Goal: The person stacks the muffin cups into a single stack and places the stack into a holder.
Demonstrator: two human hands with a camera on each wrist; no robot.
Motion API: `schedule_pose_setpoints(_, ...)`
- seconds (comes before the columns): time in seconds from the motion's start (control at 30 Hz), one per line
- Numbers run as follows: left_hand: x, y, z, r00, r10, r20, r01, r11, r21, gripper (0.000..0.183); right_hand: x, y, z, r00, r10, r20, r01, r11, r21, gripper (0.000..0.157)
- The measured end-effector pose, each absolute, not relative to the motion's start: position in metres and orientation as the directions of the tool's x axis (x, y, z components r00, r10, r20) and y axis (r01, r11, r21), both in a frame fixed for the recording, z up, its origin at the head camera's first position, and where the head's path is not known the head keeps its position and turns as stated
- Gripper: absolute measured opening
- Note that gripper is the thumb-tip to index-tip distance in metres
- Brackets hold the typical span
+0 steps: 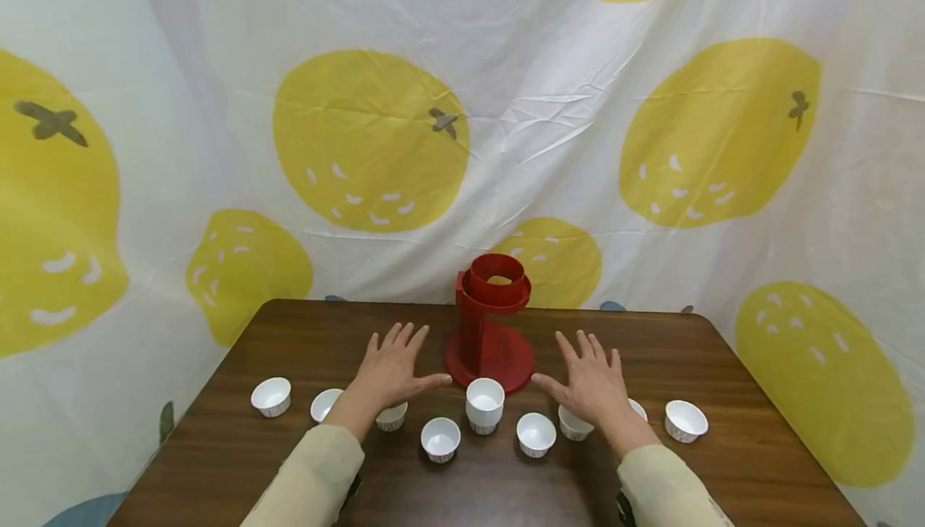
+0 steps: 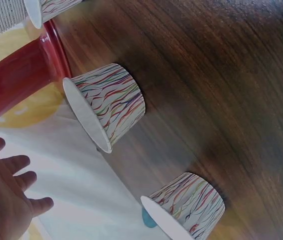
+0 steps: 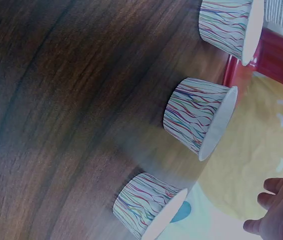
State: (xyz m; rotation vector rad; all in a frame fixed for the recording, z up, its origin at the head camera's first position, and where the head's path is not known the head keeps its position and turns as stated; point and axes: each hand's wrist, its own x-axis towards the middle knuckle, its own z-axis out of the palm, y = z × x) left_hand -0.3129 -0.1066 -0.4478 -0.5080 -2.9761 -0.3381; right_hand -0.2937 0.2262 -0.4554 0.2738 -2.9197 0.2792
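Both hands hover over the table with fingers spread, holding nothing. My left hand (image 1: 393, 370) is left of a red stand (image 1: 474, 334) with a ring-shaped top and a round base; my right hand (image 1: 588, 378) is on its right. In front of the stand rises a stack of white paper cups (image 1: 485, 405). Single cups curve out to both sides, among them a cup (image 1: 440, 439) and another cup (image 1: 536, 435) near the stack. Wavy coloured lines mark a cup's side (image 2: 116, 102) in the left wrist view. Under each forearm, cups are partly hidden.
At the row's ends stand a left cup (image 1: 271, 397) and a right cup (image 1: 685, 421). The brown wooden table (image 1: 462, 503) has rounded far corners. Behind it hangs a white cloth (image 1: 520, 149) printed with yellow lemons.
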Motion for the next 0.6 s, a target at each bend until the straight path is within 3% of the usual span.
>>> schedule_pose_setpoints(0.6,-0.3097,-0.1024,-0.4499,-0.901,0.378,0.215,0.426,0.864,0.268,0.088,-0.2906,0.2317,-0.4525,-0.94,-0.179,0.289,-0.246,0.945,-0.215,0.082)
